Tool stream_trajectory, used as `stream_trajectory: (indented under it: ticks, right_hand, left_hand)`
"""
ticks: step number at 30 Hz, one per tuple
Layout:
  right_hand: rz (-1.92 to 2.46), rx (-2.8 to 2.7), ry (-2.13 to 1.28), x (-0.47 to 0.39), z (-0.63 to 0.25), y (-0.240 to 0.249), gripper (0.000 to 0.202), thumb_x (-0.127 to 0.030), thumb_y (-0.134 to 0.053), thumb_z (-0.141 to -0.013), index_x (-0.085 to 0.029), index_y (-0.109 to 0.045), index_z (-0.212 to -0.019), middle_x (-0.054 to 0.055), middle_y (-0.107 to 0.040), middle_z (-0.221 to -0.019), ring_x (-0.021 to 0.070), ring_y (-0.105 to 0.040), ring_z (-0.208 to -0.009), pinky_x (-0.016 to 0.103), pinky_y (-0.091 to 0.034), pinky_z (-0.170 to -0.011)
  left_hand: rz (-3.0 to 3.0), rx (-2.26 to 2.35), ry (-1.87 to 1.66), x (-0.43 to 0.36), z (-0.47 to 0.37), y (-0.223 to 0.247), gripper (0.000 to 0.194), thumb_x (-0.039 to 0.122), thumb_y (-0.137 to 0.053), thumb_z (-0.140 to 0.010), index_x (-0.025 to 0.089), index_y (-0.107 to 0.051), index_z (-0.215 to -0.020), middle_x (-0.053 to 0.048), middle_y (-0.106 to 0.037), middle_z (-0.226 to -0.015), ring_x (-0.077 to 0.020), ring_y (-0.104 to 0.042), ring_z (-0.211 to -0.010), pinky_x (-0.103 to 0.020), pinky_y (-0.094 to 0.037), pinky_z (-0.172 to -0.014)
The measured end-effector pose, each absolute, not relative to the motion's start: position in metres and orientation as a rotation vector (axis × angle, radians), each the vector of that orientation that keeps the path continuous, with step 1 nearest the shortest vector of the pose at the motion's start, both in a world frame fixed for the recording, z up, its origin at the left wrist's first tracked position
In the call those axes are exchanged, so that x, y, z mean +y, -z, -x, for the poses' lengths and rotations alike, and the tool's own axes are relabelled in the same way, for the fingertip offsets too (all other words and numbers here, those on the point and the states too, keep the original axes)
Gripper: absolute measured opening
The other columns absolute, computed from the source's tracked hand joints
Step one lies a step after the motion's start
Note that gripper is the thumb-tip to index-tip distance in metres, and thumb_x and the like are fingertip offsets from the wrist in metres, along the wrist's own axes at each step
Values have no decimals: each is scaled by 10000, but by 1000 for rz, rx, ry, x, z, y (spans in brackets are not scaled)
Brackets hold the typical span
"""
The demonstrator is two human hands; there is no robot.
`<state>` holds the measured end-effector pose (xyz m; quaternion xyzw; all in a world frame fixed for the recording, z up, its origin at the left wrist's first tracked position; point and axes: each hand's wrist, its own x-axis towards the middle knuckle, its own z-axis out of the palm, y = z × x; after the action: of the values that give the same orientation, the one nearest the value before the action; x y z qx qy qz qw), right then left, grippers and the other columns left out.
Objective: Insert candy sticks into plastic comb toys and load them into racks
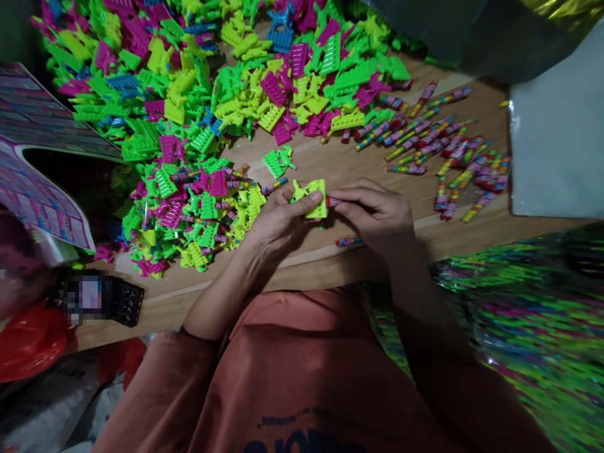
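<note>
My left hand (283, 217) grips a yellow plastic toy piece (317, 200), a small figure with a ribbed, slab-like base, thumb pressed on top. Between the thumb and fingers of my right hand (377, 211) is a small wrapped candy tube (334, 202), its end against the right edge of the yellow piece. Whether it goes inside the piece I cannot tell. Just beyond my hands lies a green toy piece (278, 162). One candy tube (349, 241) rests below my right hand, and another candy tube (274, 185) is beside my left fingers.
A large heap of bright toy pieces (189, 82) covers the back left of the wooden table (302, 255). Nearer are pieces with tubes (207, 217). Loose candy tubes (438, 138) spread at right, by a white panel (557, 138). A dark device (101, 296) sits left.
</note>
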<state>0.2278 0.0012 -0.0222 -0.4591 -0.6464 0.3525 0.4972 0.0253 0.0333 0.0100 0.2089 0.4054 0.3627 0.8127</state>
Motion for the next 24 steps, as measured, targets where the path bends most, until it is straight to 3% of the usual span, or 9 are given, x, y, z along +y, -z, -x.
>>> stream_trajectory:
  ticks: [5, 12, 20, 24]
  right_hand:
    - [1095, -1534, -841, 0, -225, 25, 276, -175, -832, -1023, -395, -914, -1170, 3, -884, -1102, 238, -851, -1011, 423, -728, -908]
    - [1231, -1563, -799, -4, -221, 31, 216, -236, -753, -1033, -382, -910, -1063, 15, -889, -1082, 272, -848, -1014, 478, -737, -931]
    - [1380, -1685, -683, -8, -217, 33, 241, -265, -668, -1070, -336, -897, -1083, 48, -878, -1114, 292, -823, -1082, 510, -701, -1009]
    - [1395, -1759, -785, -8, -220, 33, 227, -273, -632, -1088, -323, -848, -1138, 47, -863, -1095, 276, -807, -1024, 468, -687, -975]
  left_hand:
    - [-589, 949, -791, 31, -30, -16, 554, 463, -1157, -618, 213, -750, -900, -13, -769, -860, -176, -716, -772, -330, -624, -781]
    - [-594, 974, -878, 21, -38, -13, 567, 496, -1144, -626, 239, -716, -893, 16, -735, -829, -168, -679, -762, -327, -597, -802]
    - [-760, 1159, -906, 21, -37, -15, 334, 305, -1052, -789, 261, -730, -865, 16, -743, -818, -179, -682, -755, -329, -577, -770]
    - [-718, 1080, -841, 23, -29, -12, 400, 383, -1099, -730, 245, -750, -868, 7, -761, -831, -172, -697, -747, -326, -595, -755]
